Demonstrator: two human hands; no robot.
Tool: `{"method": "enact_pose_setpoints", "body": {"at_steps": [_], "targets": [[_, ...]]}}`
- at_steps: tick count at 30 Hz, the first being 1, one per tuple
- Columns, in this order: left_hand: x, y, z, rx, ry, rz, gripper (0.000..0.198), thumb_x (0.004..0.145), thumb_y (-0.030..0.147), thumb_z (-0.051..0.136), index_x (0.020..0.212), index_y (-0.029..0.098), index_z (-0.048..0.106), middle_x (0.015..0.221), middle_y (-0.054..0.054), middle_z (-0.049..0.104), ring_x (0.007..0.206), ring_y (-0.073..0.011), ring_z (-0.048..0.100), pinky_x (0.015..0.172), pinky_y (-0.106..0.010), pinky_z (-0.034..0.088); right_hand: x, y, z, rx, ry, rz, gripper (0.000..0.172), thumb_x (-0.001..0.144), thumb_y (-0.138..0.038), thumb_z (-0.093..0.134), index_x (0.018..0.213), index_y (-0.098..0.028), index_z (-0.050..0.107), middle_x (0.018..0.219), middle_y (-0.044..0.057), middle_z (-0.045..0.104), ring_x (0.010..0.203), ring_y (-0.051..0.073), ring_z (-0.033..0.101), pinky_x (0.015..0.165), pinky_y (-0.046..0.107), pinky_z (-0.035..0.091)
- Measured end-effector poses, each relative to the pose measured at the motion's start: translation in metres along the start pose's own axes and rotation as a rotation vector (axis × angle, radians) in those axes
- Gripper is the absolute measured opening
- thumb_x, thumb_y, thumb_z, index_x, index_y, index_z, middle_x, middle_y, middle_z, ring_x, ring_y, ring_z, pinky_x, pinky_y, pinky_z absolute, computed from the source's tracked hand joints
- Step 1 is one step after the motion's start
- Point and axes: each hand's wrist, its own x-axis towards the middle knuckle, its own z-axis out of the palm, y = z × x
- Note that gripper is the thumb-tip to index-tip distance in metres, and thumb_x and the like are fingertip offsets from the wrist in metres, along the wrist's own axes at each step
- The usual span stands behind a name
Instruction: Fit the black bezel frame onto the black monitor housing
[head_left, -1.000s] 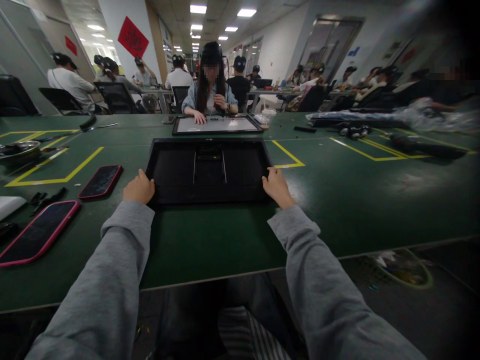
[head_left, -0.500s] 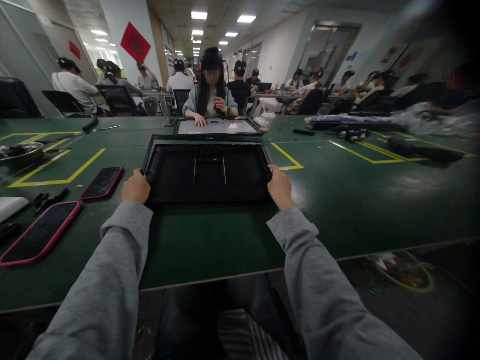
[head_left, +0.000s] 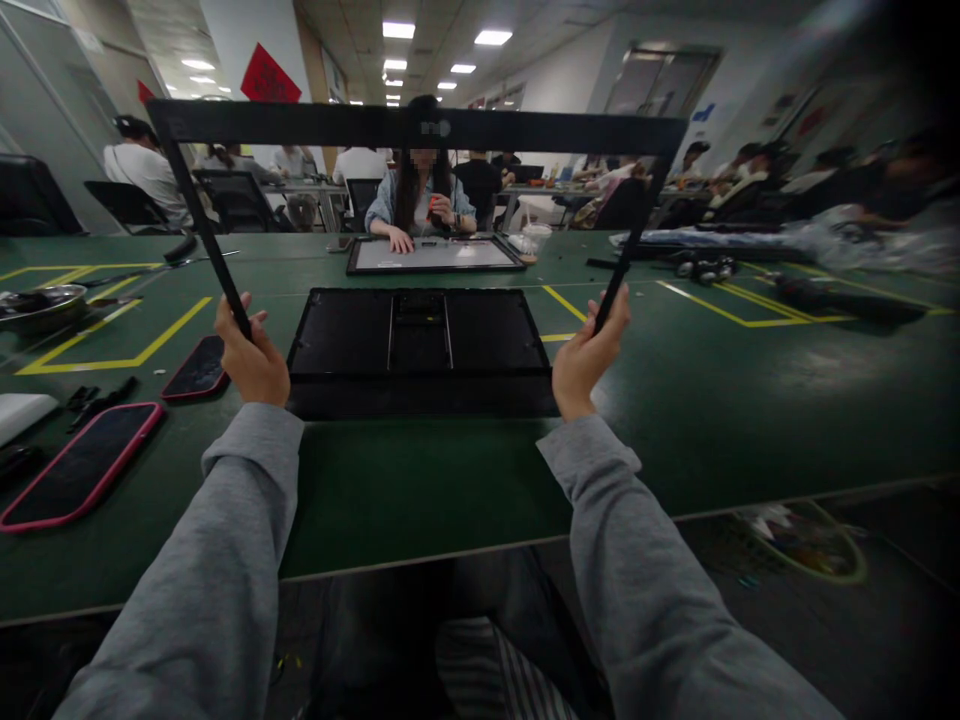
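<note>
A black monitor bezel (head_left: 315, 125) is raised and tilted up over the table, its wide bar at the top and its middle see-through. My left hand (head_left: 253, 355) grips its left side bar, with fingers behind and thumb in front. On the opposite side bar, my right hand (head_left: 591, 350) is closed in the same way. Between my hands lies a black monitor back cover (head_left: 345, 330), flat on the green table, with two thin metal strips at its centre. The bezel's lower edge is hard to tell from the dark cover behind it.
Two red-edged phones (head_left: 82, 465) (head_left: 196, 368) lie to the left, near a metal bowl (head_left: 45, 308). Across the table (head_left: 720, 400), a person's hand (head_left: 400, 240) rests on a grey display panel (head_left: 457, 255). A plastic cup (head_left: 534, 238) and plastic-wrapped parts (head_left: 697, 243) are farther right.
The bezel has come up off the back cover, its far edge swinging upward. My hands have risen and spread slightly apart with it. The back cover stays on the table.
</note>
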Motion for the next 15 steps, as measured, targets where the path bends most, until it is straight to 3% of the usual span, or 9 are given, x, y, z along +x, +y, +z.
{"method": "enact_pose_setpoints", "body": {"at_steps": [5, 10, 15], "targets": [[0.000, 0.007, -0.002, -0.034, 0.055, 0.003, 0.047, 0.107, 0.034, 0.026, 0.149, 0.011, 0.027, 0.147, -0.018, 0.050, 0.115, -0.0156, 0.064, 0.100, -0.035, 0.047, -0.001, -0.003, 0.002, 0.021, 0.094, 0.018, 0.058, 0.105, -0.032, 0.016, 0.162, -0.030, 0.017, 0.152, 0.014, 0.041, 0.133, 0.025, 0.055, 0.111, 0.053, 0.044], [0.001, 0.021, -0.007, -0.026, -0.003, -0.107, 0.048, 0.107, 0.032, 0.024, 0.152, 0.016, 0.021, 0.153, -0.020, 0.043, 0.124, -0.0203, 0.059, 0.102, -0.042, 0.048, 0.000, -0.004, 0.001, 0.073, 0.098, 0.044, 0.057, 0.103, -0.030, 0.018, 0.160, -0.029, 0.021, 0.151, 0.014, 0.042, 0.133, 0.026, 0.055, 0.111, 0.055, 0.043], [0.002, 0.026, -0.009, -0.050, -0.011, -0.109, 0.049, 0.107, 0.036, 0.023, 0.152, 0.017, 0.018, 0.155, -0.020, 0.040, 0.127, -0.0215, 0.057, 0.103, -0.044, 0.047, -0.001, 0.001, 0.003, 0.089, 0.122, 0.023, 0.056, 0.103, -0.029, 0.020, 0.160, -0.029, 0.021, 0.148, 0.013, 0.044, 0.130, 0.024, 0.056, 0.111, 0.053, 0.043]]}}
